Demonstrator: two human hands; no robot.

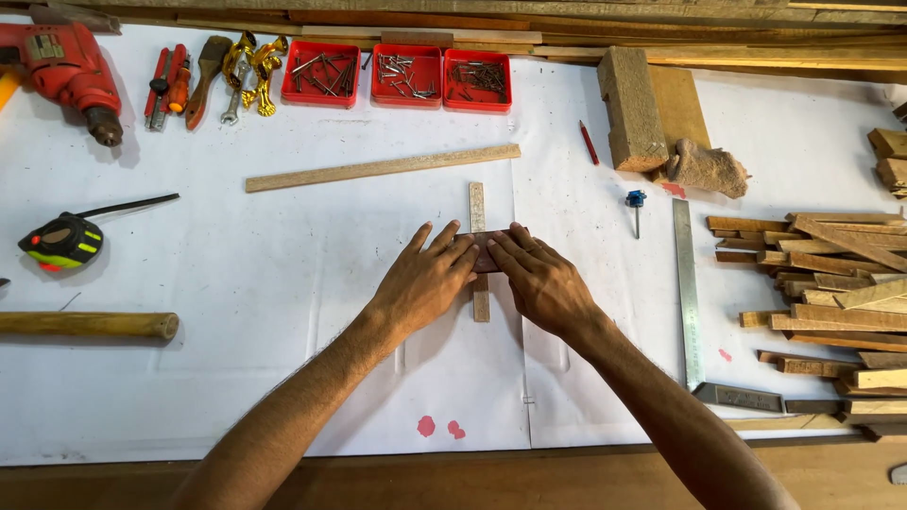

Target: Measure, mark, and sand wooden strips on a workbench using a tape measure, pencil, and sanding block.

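No packages, labels, signs — screens.

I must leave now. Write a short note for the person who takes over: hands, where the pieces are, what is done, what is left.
Left hand and right hand: both flat, fingers pressing a dark short wood piece laid across a pale upright wood strip, making a cross on the white paper.
Nearby: long wooden strip, steel square, red trays of nails.
Done: pieces crossed. Left: no fastener visible in the joint.
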